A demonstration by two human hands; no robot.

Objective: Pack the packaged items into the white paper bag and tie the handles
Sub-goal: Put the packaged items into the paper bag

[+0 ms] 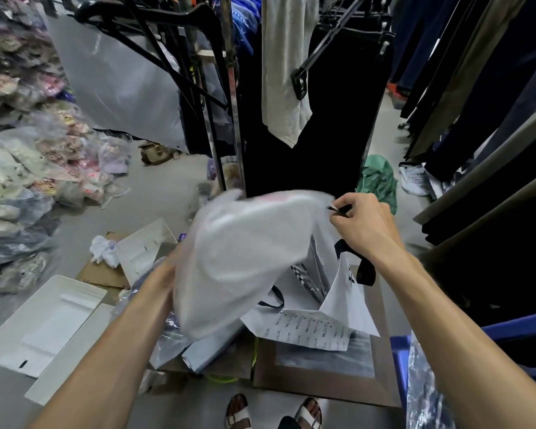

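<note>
Amid clothing racks [331, 88], a white paper bag w/ black handles [344, 301] stands open below a large, blurred white plastic-wrapped packaged item [245, 258], long axis tilted toward its mouth, right hand [362, 224] pinching the packet's top corner, left hand [164, 274] nearer underneath, fingers hidden.

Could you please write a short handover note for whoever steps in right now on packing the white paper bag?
Left hand: mostly hidden behind the blurred white plastic-wrapped package, apparently holding its lower edge.
Right hand: pinching the package's top corner above the bag.
White paper bag with black ribbon handles: open, standing on the brown cardboard box; something striped is already inside.
More clear-wrapped packages lie just left of the bag.
Done: at least one item appears to be inside.
Left: lower this package in, add the rest, tie the handles.
</note>
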